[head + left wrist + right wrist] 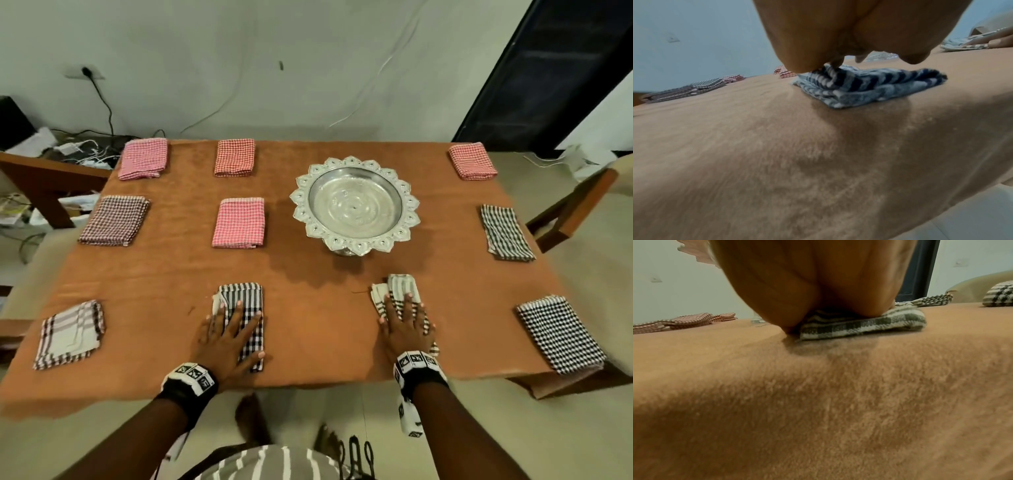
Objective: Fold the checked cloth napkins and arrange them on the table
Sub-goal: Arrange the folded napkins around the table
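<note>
Nearest the camera, a grey top with pale stripes (260,462) fills the bottom edge, and two bare forearms reach forward from it, each with a black wristband carrying white printed marker tiles (190,377). The left hand (227,337) lies flat, fingers straight and spread, pressing on a folded black-and-white checked cloth napkin (248,305) near the front edge of the worktop (308,329), which is covered in an orange-brown fuzzy cloth. The right hand (406,323) likewise lies flat with straight, spread fingers on a second folded black-and-white checked napkin (397,286) whose far end looks less tidy. Neither hand curls round its cloth. In the left wrist view the left napkin (869,87) shows as a rumpled layered fold under the palm; in the right wrist view the right one (863,324) sits flat under the heel of the hand. Eight more folded napkins lie about the worktop: a white one with brown stripes (70,334) at front left, a brown checked one (114,221), three red or pink checked ones (238,222) towards the back left, another red one (472,161) at back right, and two black-and-white ones (560,334) along the right side. An ornate silver pedestal bowl with a scalloped rim (354,205) stands right of centre.
</note>
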`<state>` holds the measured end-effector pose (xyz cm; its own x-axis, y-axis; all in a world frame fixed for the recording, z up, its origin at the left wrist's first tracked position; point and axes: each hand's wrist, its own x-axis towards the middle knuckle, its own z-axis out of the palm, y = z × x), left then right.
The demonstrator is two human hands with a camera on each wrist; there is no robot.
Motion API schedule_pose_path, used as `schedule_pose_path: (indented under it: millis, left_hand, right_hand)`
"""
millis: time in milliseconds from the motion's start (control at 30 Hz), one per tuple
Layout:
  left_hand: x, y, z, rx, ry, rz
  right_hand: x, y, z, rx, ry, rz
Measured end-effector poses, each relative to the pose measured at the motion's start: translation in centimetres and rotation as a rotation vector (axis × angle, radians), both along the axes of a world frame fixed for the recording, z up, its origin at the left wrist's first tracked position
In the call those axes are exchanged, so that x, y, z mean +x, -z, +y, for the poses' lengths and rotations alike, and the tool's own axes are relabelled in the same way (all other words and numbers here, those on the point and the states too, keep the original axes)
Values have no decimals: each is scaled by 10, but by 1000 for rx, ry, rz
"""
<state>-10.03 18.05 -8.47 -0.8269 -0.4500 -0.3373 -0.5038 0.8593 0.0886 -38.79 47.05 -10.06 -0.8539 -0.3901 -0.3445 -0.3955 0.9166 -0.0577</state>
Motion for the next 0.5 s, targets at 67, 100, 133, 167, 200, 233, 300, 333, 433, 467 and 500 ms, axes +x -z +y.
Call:
schedule_pose_path:
  millis: [67,100,133,167,200,233,300,333,433,467,500]
  left_hand:
    - [11,-1,10,12,-2,-14]
    - [17,-1,16,12,-8,-24]
    - [20,-2,20,5,-13,-37]
    - [23,-1,24,-2,-13,-45]
    - [25,0,27,1,-13,-51]
    - [27,1,29,11,-21,-58]
    - [28,2,33,0,-40,-83]
    - [28,2,35,-10,-40,-91]
    - [26,-1,36,-29,-48,-91]
    - [25,-5,36,-56,-47,-97]
    - [24,-8,36,-71,-36,-111]
  right_hand:
    - [0,-1,1,1,-15,-10]
    - [1,-3,0,5,-20,-21]
    - [1,-3,0,6,-20,-29]
    - [2,-3,0,2,-25,-26]
    - [4,-4,-1,-10,-39,-16]
    - [8,-7,-2,-27,-56,0]
    - [21,-13,-6,-72,-131,18]
    - [31,-15,-8,-91,-184,14]
    - [71,-18,-8,-135,-281,-7]
    - [86,-14,-5,-136,-296,-14]
    - [97,-13,-4,-141,-288,-25]
